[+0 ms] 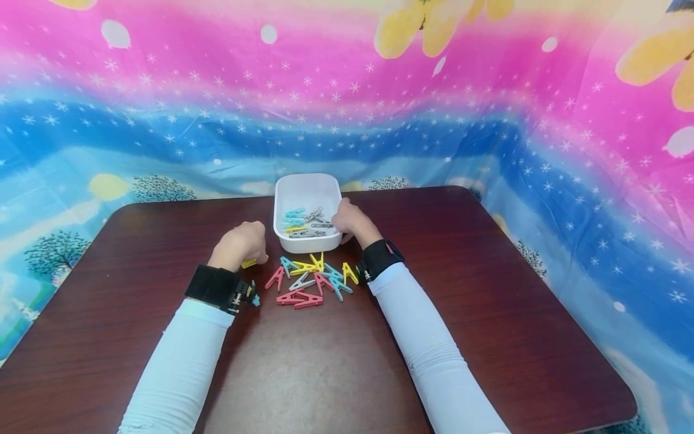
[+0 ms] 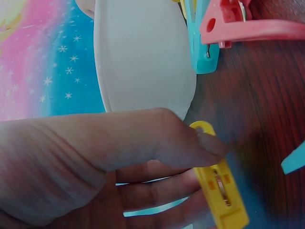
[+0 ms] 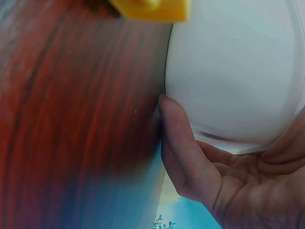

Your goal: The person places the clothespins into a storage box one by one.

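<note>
In the left wrist view, my left hand pinches a yellow clothespin between thumb and fingers, left of a white plastic tub. Only a bit of that clothespin shows in the head view. At the tub's right side, my right hand holds the wall, its thumb low near the table in the right wrist view; some of its fingers are hidden. Inside the tub lie blue clothespins, a yellow one and several grey ones.
In front of the tub, pink clothespins, blue ones, yellow ones and a grey one lie loosely piled on the dark wooden table. A blue clothespin is beside my left wrist. Patterned cloth hangs behind.
</note>
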Tool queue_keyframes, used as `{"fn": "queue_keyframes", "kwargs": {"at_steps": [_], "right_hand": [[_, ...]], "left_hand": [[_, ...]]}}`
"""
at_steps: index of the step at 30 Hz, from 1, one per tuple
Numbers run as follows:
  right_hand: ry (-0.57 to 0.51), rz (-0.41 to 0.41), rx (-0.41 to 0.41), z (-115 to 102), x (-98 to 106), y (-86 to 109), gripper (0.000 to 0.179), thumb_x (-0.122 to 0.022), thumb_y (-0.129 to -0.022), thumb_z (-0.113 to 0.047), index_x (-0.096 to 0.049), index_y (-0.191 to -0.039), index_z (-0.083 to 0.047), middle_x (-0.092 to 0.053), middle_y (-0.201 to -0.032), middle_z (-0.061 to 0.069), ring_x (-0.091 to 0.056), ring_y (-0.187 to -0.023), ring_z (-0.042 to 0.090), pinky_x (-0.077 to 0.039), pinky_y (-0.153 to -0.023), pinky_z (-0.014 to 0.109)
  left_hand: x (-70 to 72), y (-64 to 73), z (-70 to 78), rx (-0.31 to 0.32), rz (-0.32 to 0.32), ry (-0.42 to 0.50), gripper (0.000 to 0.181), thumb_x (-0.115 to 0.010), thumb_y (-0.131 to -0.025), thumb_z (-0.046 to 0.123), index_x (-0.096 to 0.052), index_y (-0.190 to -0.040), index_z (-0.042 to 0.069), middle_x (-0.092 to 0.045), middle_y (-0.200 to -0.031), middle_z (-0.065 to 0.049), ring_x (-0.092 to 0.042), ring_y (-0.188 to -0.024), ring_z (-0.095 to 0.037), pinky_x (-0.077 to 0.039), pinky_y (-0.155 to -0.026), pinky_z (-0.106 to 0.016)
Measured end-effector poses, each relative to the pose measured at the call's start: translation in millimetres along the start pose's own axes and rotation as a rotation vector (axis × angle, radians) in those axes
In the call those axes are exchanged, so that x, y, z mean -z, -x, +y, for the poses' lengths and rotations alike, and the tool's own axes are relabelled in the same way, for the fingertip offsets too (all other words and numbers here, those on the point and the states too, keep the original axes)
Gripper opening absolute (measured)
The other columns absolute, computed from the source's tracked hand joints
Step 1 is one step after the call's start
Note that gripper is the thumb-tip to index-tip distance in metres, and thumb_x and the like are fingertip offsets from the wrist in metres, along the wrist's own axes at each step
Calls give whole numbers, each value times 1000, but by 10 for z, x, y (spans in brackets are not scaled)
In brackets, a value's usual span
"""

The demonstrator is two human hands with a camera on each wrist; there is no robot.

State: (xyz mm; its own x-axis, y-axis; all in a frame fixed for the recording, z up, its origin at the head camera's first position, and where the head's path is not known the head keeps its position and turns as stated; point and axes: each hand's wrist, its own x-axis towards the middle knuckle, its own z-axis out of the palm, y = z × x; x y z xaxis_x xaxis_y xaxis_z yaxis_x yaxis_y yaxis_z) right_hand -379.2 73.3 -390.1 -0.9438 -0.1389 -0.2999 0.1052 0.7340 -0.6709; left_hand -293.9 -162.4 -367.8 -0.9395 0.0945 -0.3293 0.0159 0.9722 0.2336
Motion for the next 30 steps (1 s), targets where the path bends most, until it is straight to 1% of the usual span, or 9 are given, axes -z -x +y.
{"fn": "queue_keyframes", "kwargs": {"at_steps": [3, 7, 11, 18, 21, 24, 26, 28, 30], "right_hand": [[-3, 1, -1, 7, -8, -5, 67, -45, -105, -6, -7, -161, -4, -50, -134, 24, -66, -104, 35, -63, -63, 40], [-9, 0, -2, 16, -17, -15, 66, -45, -105, -6, -8, -160, -4, -50, -134, 24, -66, -103, 34, -63, -63, 41], [-9, -6, -4, 20, -23, -22, 66, -45, -105, -6, -8, -160, -3, -49, -135, 24, -66, -102, 34, -63, -63, 41], [-1, 0, -5, 2, -13, -18, 68, -44, -106, -7, -5, -161, -5, -48, -137, 24, -66, -103, 35, -63, -62, 40], [-5, 4, 6, -3, -11, -5, 68, -44, -106, -6, -5, -161, -5, -48, -137, 25, -67, -103, 35, -63, -62, 40], [2, -6, -2, 12, -14, 12, 64, -44, -106, -7, -9, -160, -3, -49, -136, 24, -66, -103, 35, -63, -63, 40], [5, -9, -10, 9, -14, 17, 62, -44, -106, -8, -11, -159, -3, -50, -135, 24, -66, -103, 35, -63, -64, 40], [6, -7, -11, 7, -15, 20, 60, -44, -106, -8, -13, -158, -2, -50, -133, 23, -66, -102, 34, -63, -65, 40], [-6, 4, -1, -3, -14, 18, 61, -44, -106, -7, -13, -158, -2, -51, -131, 23, -66, -101, 34, -63, -65, 41]], "left_hand": [[-7, -15, -21, -8, 38, 24, 36, -79, -83, 10, -64, -112, -3, -66, -96, -18, -62, -85, -32, -58, -76, -45], [-16, -31, -55, -13, 85, 57, 19, -76, -85, 8, -69, -101, 0, -65, -85, -14, -61, -77, -29, -53, -65, -38], [-28, -40, -78, -15, 124, 72, 11, -74, -87, 8, -70, -94, 1, -64, -81, -13, -61, -75, -29, -51, -64, -37], [-5, -56, -61, -21, 216, 91, 11, -74, -88, 9, -67, -92, 1, -59, -78, -12, -59, -74, -29, -50, -63, -38], [38, -86, -57, -9, 290, 106, 12, -73, -90, 11, -67, -92, 1, -61, -81, -13, -60, -75, -30, -53, -66, -42], [97, -142, -49, 7, 376, 126, 15, -73, -91, 14, -67, -93, 1, -64, -86, -15, -62, -79, -32, -56, -71, -49], [183, -197, -27, 13, 444, 146, 16, -73, -91, 15, -68, -95, 1, -66, -91, -17, -64, -82, -34, -57, -73, -52], [287, -270, 17, -3, 498, 165, 20, -73, -90, 13, -68, -104, -1, -68, -101, -19, -65, -90, -37, -57, -77, -54], [407, -362, 91, -47, 533, 178, 28, -72, -90, 11, -67, -115, -1, -67, -113, -19, -64, -101, -39, -57, -83, -56]]}}
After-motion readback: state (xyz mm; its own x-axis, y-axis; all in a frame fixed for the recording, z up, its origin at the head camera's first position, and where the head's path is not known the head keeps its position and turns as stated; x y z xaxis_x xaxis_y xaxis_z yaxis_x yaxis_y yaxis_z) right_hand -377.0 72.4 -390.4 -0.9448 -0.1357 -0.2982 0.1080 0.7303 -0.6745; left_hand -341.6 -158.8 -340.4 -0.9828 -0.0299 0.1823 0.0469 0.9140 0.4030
